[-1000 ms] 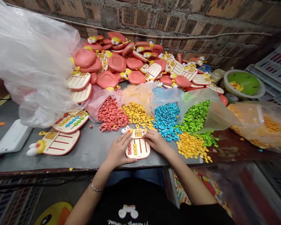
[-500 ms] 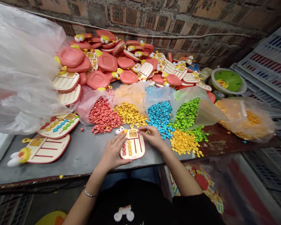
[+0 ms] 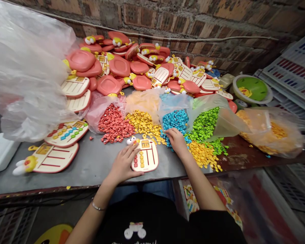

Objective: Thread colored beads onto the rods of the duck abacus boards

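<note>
My left hand (image 3: 124,162) grips the left side of a cream toy board (image 3: 152,166) with a duck head, thumb along its lower edge and fingers over its top. On this board, red beads and yellow beads (image 3: 141,159) sit along the two left slots; the two right slots show bare red lines. At the near edge of the blue bead pile (image 3: 176,118), my right hand (image 3: 178,141) has its fingertips pinched together. Whether a bead is between them is too small to tell.
Red beads (image 3: 115,123), yellow beads (image 3: 144,123) and green beads (image 3: 207,122) spill from plastic bags. More yellow beads (image 3: 203,154) lie near the right forearm. Stacked toy boards (image 3: 57,159) are at left; many red-backed boards (image 3: 119,66) line the brick wall.
My right hand has moved from the board's top right corner over to the blue beads. My left hand stays on the board. The view has shifted slightly.
</note>
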Motion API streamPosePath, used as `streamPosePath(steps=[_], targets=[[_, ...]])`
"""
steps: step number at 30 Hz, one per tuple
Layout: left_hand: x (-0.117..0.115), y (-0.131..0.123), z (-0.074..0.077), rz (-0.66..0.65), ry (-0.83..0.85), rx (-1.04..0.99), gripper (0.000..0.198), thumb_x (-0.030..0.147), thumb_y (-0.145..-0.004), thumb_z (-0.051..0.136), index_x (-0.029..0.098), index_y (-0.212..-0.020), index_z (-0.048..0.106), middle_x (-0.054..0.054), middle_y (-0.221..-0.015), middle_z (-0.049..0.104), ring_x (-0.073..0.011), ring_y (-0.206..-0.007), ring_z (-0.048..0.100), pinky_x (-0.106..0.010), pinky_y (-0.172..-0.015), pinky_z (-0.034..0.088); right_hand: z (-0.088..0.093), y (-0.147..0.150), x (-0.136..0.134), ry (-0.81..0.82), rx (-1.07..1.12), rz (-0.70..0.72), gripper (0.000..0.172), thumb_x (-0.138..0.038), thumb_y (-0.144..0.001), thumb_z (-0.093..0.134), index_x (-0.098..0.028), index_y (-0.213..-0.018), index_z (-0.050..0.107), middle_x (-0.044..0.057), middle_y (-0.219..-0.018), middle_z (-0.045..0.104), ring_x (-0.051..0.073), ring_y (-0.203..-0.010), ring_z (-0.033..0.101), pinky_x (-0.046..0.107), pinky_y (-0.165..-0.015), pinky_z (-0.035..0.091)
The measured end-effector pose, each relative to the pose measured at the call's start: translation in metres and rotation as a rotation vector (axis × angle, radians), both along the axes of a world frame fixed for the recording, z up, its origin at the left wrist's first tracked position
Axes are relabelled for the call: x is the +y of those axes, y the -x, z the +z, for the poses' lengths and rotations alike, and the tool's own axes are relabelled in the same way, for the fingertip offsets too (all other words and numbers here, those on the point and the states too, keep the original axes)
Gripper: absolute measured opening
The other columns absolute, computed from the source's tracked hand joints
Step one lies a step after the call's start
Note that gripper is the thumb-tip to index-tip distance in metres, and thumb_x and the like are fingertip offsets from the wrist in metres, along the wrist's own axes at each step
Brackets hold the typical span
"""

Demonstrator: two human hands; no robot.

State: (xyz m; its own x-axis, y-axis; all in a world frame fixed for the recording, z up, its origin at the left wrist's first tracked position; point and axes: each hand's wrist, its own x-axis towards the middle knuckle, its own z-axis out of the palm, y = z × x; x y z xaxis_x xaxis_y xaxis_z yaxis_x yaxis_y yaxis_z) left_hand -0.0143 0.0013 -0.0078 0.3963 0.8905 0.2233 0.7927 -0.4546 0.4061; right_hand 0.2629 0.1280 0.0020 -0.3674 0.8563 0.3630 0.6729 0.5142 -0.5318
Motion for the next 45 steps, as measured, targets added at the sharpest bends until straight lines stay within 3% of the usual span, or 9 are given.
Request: streamPosePath(steps=[4,8,13,18,30,35,37,41,45], targets=[[0.0,0.0,0.001,0.005,0.009,0.02,0.089,0.068,-0.067,0.07,0.018,-0.137,0.045,-0.015,-0.149,0.041,-0.0357,-0.137,0.037,-0.048,-0.105,0.037,0.008,0.022,-0.019,0.136,0.214,0.143,0.013,-0.018,-0.089,0.056,-0.021,-0.095,0.068,0.008,-0.102,0.059,0.02,-0.092,0.06,0.031,-0.073,0.052],[0.0,-0.001,0.002,-0.006,0.012,0.028,0.087,0.065,-0.068,0.071,0.018,-0.136,0.046,-0.015,-0.15,0.04,-0.0349,-0.137,0.036,-0.047,-0.107,0.036,0.007,0.044,-0.026,0.171,0.096,0.292,0.016,-0.012,-0.089,0.055,-0.02,-0.095,0.068,0.005,-0.092,0.061,0.018,-0.089,0.058,0.032,-0.079,0.049],[0.0,-0.001,0.003,0.0,0.03,0.017,0.087,0.066,-0.068,0.07,0.019,-0.137,0.045,-0.014,-0.151,0.039,-0.0349,-0.138,0.034,-0.048,-0.108,0.035,-0.001,0.051,-0.023,0.062,-0.113,0.289,0.016,-0.012,-0.092,0.053,-0.018,-0.091,0.068,0.006,-0.084,0.06,0.02,-0.084,0.054,0.032,-0.076,0.046],[0.001,-0.002,0.003,0.003,0.032,0.019,0.086,0.067,-0.069,0.069,0.02,-0.137,0.047,-0.014,-0.15,0.04,-0.0353,-0.138,0.035,-0.048,-0.107,0.035,-0.004,0.052,-0.025,0.022,-0.126,0.271,0.017,-0.012,-0.091,0.053,-0.018,-0.086,0.068,0.008,-0.088,0.06,0.021,-0.086,0.053,0.032,-0.077,0.045],[0.001,-0.002,0.003,0.005,0.008,0.032,0.09,0.067,-0.068,0.07,0.018,-0.139,0.045,-0.014,-0.148,0.043,-0.0355,-0.135,0.039,-0.047,-0.106,0.036,0.003,0.054,-0.043,0.258,0.113,0.367,0.015,-0.007,-0.086,0.06,-0.018,-0.085,0.07,0.003,-0.083,0.064,0.016,-0.082,0.06,0.029,-0.075,0.048],[0.001,-0.003,0.005,0.01,0.019,0.009,0.09,0.066,-0.067,0.07,0.019,-0.139,0.045,-0.014,-0.148,0.044,-0.0352,-0.135,0.039,-0.047,-0.107,0.035,0.016,0.04,-0.055,0.378,0.084,0.657,0.01,-0.016,-0.086,0.064,-0.021,-0.082,0.07,0.0,-0.081,0.068,0.016,-0.085,0.062,0.033,-0.086,0.046],[0.001,-0.003,0.005,0.011,0.026,0.007,0.09,0.067,-0.067,0.07,0.02,-0.139,0.045,-0.014,-0.148,0.044,-0.035,-0.136,0.039,-0.047,-0.107,0.035,0.017,0.023,-0.059,0.357,0.162,0.526,0.011,-0.019,-0.089,0.06,-0.022,-0.086,0.069,0.002,-0.086,0.068,0.018,-0.086,0.062,0.034,-0.084,0.048],[0.001,-0.002,0.004,0.018,0.029,0.008,0.09,0.069,-0.066,0.07,0.02,-0.138,0.046,-0.014,-0.148,0.044,-0.0354,-0.136,0.039,-0.048,-0.106,0.035,0.003,-0.006,-0.057,0.068,0.056,-0.002,0.015,-0.018,-0.09,0.054,-0.021,-0.087,0.068,0.008,-0.09,0.065,0.024,-0.089,0.057,0.04,-0.081,0.047],[0.001,-0.002,0.003,0.016,0.024,0.013,0.089,0.068,-0.067,0.07,0.019,-0.137,0.046,-0.015,-0.148,0.043,-0.0362,-0.134,0.04,-0.048,-0.105,0.036,-0.007,-0.011,-0.052,-0.003,-0.114,-0.041,0.023,-0.015,-0.092,0.048,-0.02,-0.084,0.069,0.01,-0.091,0.064,0.026,-0.088,0.056,0.041,-0.078,0.048]])
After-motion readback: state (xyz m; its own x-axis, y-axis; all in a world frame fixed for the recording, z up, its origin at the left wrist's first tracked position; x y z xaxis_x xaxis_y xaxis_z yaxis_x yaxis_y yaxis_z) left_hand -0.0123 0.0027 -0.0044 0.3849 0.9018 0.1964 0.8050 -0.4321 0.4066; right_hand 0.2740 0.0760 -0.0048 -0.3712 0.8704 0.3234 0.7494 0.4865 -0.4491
